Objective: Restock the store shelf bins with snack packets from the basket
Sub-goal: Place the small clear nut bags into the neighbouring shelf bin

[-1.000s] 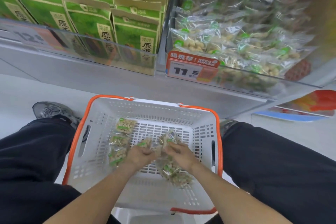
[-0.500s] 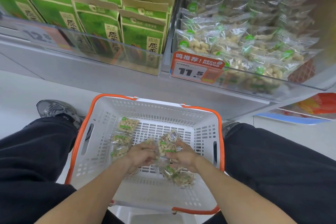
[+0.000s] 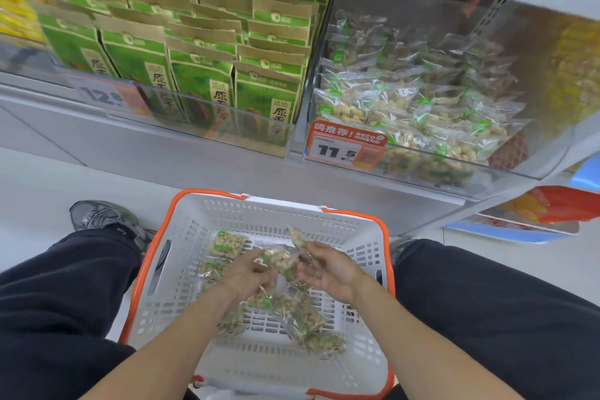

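- Left hand point(image 3: 248, 273): fingers curled round a clear plastic packet of pale nuts with a green label point(image 3: 278, 257), held just above the basket floor. I also see packets trailing below this hand; I cannot tell whether they hang from it or lie loose.
- Right hand point(image 3: 328, 268): palm turned up, thumb and fingers pinching a second clear nut packet point(image 3: 297, 237) that stands tilted above the fingertips. The two held packets are touching or nearly so, between the hands.
- Both hands sit inside the white perforated plastic basket with orange rim and handles point(image 3: 181, 273), which rests on the floor between my operator's knees.
- Stock left in basket: a few more clear nut packets point(image 3: 227, 243) along the left side, another cluster point(image 3: 308, 325) under the wrists.
- Target: clear acrylic shelf bin point(image 3: 506, 169) up and to the right, already holding a pile of matching nut packets point(image 3: 422, 114), marked by an orange price tag reading 11.5 point(image 3: 345, 149).
- Neighbouring bin to the left holds upright green-and-kraft paper pouches point(image 3: 201, 75); not my destination.
- Step in hand, as I judge it: gathering a handful, pick phase, nothing in transit yet.
- Next move calls for: securing both grips, lifting clear of the basket rim, then carrying up and right over the bin's front lip before release. Slippery film, so loose trailing packets may drop.
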### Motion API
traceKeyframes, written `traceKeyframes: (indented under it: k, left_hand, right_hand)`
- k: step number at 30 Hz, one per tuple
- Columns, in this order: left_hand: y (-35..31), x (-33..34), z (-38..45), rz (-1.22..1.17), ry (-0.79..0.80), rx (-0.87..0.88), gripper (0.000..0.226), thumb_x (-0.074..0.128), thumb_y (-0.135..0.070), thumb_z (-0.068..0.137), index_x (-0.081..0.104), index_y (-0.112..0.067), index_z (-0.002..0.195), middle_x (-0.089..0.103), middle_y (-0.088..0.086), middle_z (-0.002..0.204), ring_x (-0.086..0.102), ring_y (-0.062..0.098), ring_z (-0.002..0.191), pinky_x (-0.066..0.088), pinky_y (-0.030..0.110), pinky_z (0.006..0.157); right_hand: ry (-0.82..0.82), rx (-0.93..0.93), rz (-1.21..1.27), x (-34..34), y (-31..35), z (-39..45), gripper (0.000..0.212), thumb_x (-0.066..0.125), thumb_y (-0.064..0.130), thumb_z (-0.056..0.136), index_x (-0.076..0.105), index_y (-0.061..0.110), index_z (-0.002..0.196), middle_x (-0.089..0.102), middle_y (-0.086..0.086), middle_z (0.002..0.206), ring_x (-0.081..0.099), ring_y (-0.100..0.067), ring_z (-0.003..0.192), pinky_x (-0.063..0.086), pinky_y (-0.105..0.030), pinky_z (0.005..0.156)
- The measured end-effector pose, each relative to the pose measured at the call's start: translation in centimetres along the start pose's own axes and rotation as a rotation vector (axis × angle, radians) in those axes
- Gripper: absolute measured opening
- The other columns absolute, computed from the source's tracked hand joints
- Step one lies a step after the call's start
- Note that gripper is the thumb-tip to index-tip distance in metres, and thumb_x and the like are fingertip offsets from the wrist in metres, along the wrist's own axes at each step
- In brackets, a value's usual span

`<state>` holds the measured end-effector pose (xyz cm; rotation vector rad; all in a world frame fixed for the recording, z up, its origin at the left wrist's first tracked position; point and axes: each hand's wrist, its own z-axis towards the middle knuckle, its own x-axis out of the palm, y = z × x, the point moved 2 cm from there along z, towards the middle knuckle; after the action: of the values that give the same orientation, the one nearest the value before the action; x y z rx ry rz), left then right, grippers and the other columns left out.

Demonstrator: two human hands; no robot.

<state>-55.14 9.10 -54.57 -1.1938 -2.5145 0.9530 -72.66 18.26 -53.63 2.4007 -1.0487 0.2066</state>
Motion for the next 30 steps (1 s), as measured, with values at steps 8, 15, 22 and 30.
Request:
traceKeyframes:
  k: [8, 15, 22, 30]
  left_hand:
    - [-1.2, -1.0, -1.1, 0.041, 0.005, 0.061, 0.042, 0.075, -0.042, 0.082, 0.056, -0.015, 0.107, 0.062, 0.01, 0.113, 0.064, 0.018, 0.096, 0.052, 0.041, 0.098]
    - [-2.8, 0.9, -2.8, -0.201, 0.023, 0.029, 0.056, 0.07, -0.026, 0.091, 0.044, -0.003, 0.135, 0.058, -0.001, 0.098, 0.066, 0.009, 0.082, 0.058, 0.03, 0.086]
    - [-4.5, 1.2, -4.9, -0.422, 0.083, 0.097, 0.08, 0.081, -0.029, 0.075, 0.039, -0.002, 0.138, 0.064, 0.007, 0.113, 0.069, 0.019, 0.097, 0.053, 0.044, 0.097]
    - [-5.1, 0.6, -5.5, -0.038, -0.242, 0.227, 0.078, 0.067, -0.049, 0.088, 0.037, -0.008, 0.147, 0.05, 0.008, 0.144, 0.052, 0.023, 0.124, 0.045, 0.036, 0.102]
  right_hand:
    - [-0.084, -0.099, -0.043, -1.9, 2.6, -1.9, 0.059, 0.066, 0.013, 0.095, 0.04, 0.013, 0.147, 0.064, -0.01, 0.13, 0.069, -0.03, 0.104, 0.054, -0.045, 0.099]
    - [-0.065, -0.222, -0.146, -0.2, 1.2, -2.7, 0.073, 0.077, -0.014, 0.074, 0.047, 0.011, 0.135, 0.069, -0.016, 0.121, 0.072, -0.029, 0.099, 0.06, -0.037, 0.074]
    - [-0.004, -0.33, -0.289, 0.7, 1.7, -3.5, 0.051, 0.08, -0.008, 0.075, 0.059, 0.009, 0.119, 0.074, -0.012, 0.111, 0.071, -0.029, 0.103, 0.058, -0.043, 0.091]
    - [0.025, -0.373, -0.421, 1.0, 3.3, -4.4, 0.055, 0.079, -0.013, 0.073, 0.062, 0.008, 0.12, 0.072, -0.015, 0.113, 0.073, -0.028, 0.094, 0.061, -0.039, 0.079]
